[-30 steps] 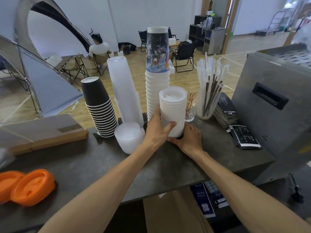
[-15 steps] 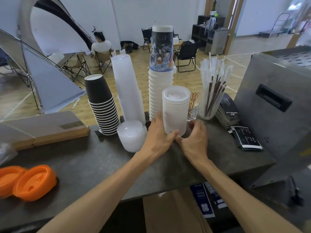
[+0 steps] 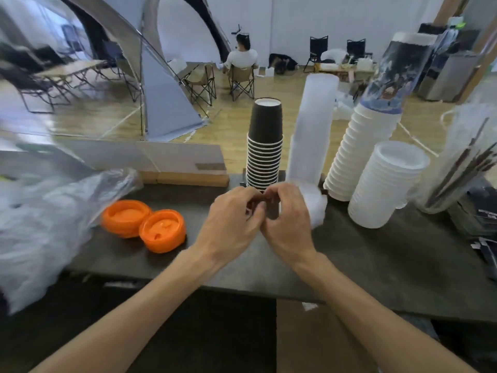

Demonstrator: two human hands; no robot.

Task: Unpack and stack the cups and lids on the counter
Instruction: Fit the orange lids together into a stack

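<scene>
The stack of black cups [image 3: 265,146] stands upright at the back edge of the dark counter [image 3: 376,259], and everything else is placed from it. Directly in front of its base, both hands meet above the counter: the left hand [image 3: 231,224] and the right hand [image 3: 289,224] have their fingers curled inward, fingertips touching each other around a small dark gap. Motion blur makes it impossible to tell whether they pinch anything between them.

Just right of the black cups rises a tall column of clear cups [image 3: 312,130], leaning slightly, with a low clear pile [image 3: 316,203] at its foot, half hidden by the right hand. Further right stands a tilted stack of white cups [image 3: 360,152] topped by a printed cup [image 3: 395,74], then a shorter stack of white lids [image 3: 387,184] closer to the counter's front. Beyond that, near the right margin, a glass holder of straws [image 3: 462,162] is blurred.

Left of the black cups, two orange lids [image 3: 144,223] lie flat and touching each other, well apart from the hands. Further left, a crumpled plastic bag [image 3: 45,219] spreads over the counter's left end.

Bare counter lies between the orange lids and the hands, and a wide open strip runs along the front edge before the white lids.
</scene>
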